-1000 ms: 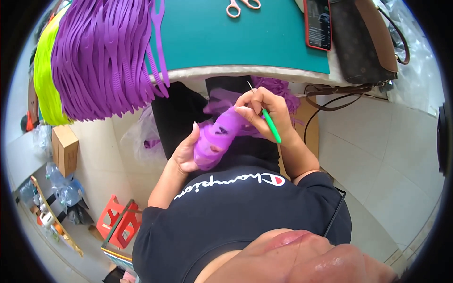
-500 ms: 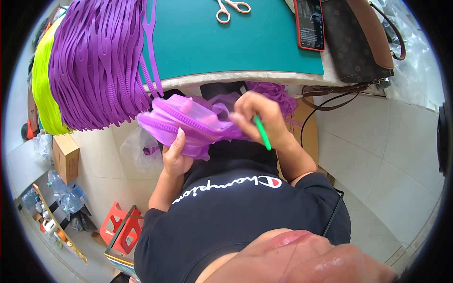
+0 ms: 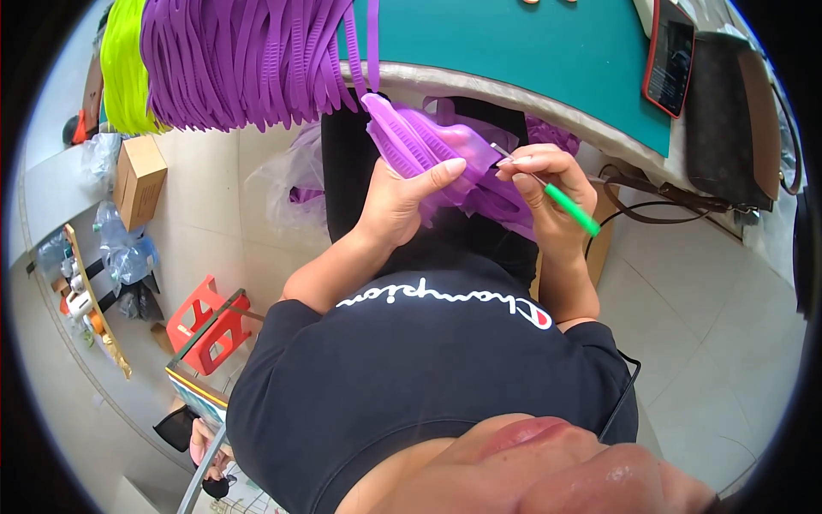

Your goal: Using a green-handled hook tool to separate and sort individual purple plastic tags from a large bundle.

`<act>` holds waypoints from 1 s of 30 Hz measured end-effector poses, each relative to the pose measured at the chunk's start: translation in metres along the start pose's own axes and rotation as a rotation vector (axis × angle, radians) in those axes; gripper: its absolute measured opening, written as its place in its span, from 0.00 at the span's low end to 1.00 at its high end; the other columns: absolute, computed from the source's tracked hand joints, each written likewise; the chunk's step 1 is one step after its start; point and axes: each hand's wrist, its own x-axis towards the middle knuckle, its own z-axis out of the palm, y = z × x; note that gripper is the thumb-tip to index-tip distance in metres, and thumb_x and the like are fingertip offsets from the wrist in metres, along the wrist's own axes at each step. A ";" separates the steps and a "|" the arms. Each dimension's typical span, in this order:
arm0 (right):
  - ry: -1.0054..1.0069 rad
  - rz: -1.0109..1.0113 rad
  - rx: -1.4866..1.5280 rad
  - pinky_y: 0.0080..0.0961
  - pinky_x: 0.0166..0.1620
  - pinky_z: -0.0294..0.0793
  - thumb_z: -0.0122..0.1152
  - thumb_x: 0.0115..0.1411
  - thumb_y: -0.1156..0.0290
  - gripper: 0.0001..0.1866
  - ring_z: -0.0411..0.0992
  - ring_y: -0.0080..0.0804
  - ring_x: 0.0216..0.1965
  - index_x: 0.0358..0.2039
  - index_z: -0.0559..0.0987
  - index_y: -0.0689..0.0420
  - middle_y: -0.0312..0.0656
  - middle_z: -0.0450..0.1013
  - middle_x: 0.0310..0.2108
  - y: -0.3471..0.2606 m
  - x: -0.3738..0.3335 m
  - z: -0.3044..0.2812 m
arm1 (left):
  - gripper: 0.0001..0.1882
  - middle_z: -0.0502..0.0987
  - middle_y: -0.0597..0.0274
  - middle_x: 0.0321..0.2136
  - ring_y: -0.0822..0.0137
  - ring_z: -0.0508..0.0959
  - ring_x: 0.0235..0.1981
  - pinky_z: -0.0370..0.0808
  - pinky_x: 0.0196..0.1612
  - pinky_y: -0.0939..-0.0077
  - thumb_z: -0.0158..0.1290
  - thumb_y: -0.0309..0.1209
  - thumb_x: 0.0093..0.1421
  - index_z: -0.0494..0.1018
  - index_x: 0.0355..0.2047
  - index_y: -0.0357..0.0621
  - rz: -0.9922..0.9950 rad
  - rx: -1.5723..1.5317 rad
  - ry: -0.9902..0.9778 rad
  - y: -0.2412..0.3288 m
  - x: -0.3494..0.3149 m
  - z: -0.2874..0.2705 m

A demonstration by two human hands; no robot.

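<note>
My left hand (image 3: 398,201) is closed around a bundle of soft purple ribbed straps (image 3: 411,146), thumb pressed on top. Thin translucent purple sheet material spreads from the bundle toward the right. Between the fingers of my right hand (image 3: 558,190) is a slim tool with a green handle (image 3: 572,211) and a thin metal shaft. Its tip lies close to the purple material; whether they touch I cannot tell. Over the table's front edge, up and to the left, hang many more purple straps (image 3: 244,64), beside a bunch of yellow-green straps (image 3: 127,68).
A teal mat (image 3: 514,43) covers the table, with scissor handles (image 3: 561,2) cut off at the top. A red-cased phone (image 3: 670,62) and a brown bag (image 3: 732,111) are at right. A cardboard box (image 3: 141,182), red stool (image 3: 205,325) and another person (image 3: 205,450) are at left.
The whole view has shifted. My right hand, blurred before, is now sharp, and the tool's metal shaft shows, directed at the purple material. My left hand keeps its hold on the straps.
</note>
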 end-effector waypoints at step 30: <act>0.256 -0.520 -0.746 0.25 0.35 0.76 0.61 0.56 0.82 0.04 0.76 0.34 0.29 0.32 0.77 0.62 0.44 0.76 0.28 0.003 0.018 -0.023 | 0.27 0.76 0.62 0.42 0.71 0.75 0.43 0.72 0.46 0.74 0.64 0.25 0.50 0.69 0.50 0.36 0.081 0.285 -0.129 -0.001 -0.011 -0.006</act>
